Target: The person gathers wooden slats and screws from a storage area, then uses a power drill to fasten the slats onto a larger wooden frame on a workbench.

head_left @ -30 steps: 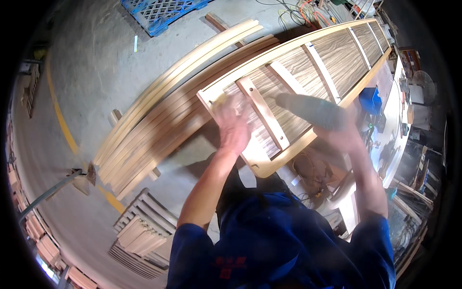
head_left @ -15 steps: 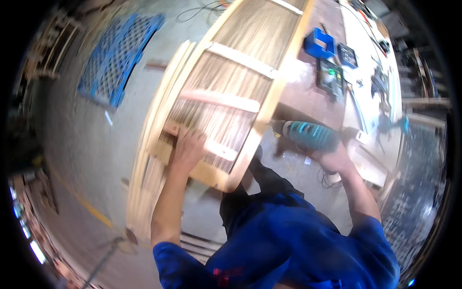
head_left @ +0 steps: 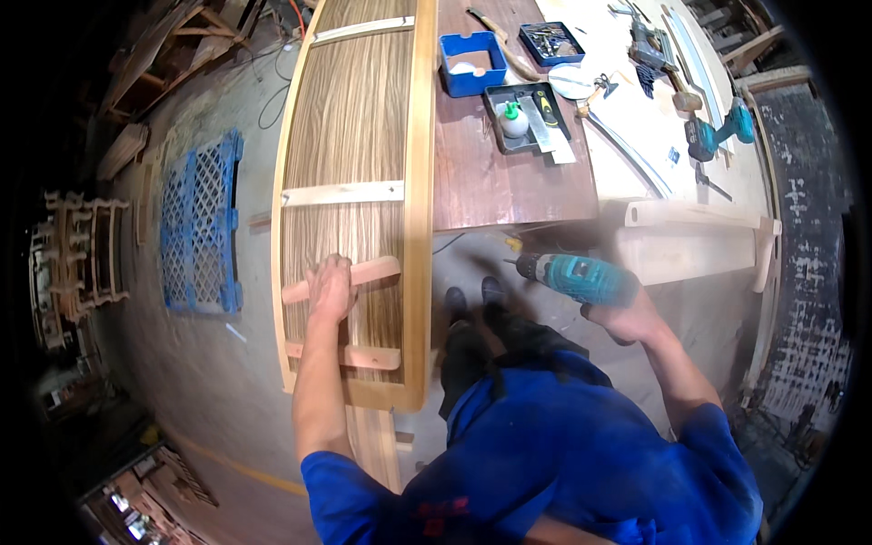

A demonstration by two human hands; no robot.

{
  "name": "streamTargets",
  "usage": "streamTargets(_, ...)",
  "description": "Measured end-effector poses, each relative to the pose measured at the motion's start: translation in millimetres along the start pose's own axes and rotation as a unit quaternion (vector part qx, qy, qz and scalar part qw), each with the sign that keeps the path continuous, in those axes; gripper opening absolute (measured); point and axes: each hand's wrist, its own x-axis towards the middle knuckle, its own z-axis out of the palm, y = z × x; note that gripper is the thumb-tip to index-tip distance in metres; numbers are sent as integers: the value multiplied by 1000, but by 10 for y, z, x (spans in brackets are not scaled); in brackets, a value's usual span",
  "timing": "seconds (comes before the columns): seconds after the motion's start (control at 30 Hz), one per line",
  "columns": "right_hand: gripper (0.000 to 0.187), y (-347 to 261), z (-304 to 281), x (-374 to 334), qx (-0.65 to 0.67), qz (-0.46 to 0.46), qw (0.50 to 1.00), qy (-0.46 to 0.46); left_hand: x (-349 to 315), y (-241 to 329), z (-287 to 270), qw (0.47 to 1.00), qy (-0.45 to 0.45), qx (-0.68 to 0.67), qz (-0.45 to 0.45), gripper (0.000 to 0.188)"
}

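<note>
Head view: the left hand curls its fingers over a pale, round-ended wooden slat aslant on the striped wood-grain panel — probably light, stiff, best gripped mid-length. The right hand wraps a teal-and-black power drill — likely heavier.

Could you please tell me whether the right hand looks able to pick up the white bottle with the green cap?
Probably not as things stand: the right hand is wrapped around the teal drill. Otherwise the white bottle sits uncovered, so a free hand could likely grasp it.
</note>
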Motion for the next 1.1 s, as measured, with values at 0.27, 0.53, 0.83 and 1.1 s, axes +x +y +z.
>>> streamTargets(0.27,28,52,-124,20,51,86,992,80,1111,1232,-459,962,97,-193,166,45)
streamTargets(0.53,36,-34,11,-217,11,187,977,102,2728,2564,-307,962,109,-210,133,39)
streamTargets(0.83,33,316,168,-350,61,137,983,110,3156,2621,-182,973,103,-52,199,22)
streamTargets(1.1,35,159,165,-259,52,107,988,97,2896,1927,-84,891,-50,-444,76,28)
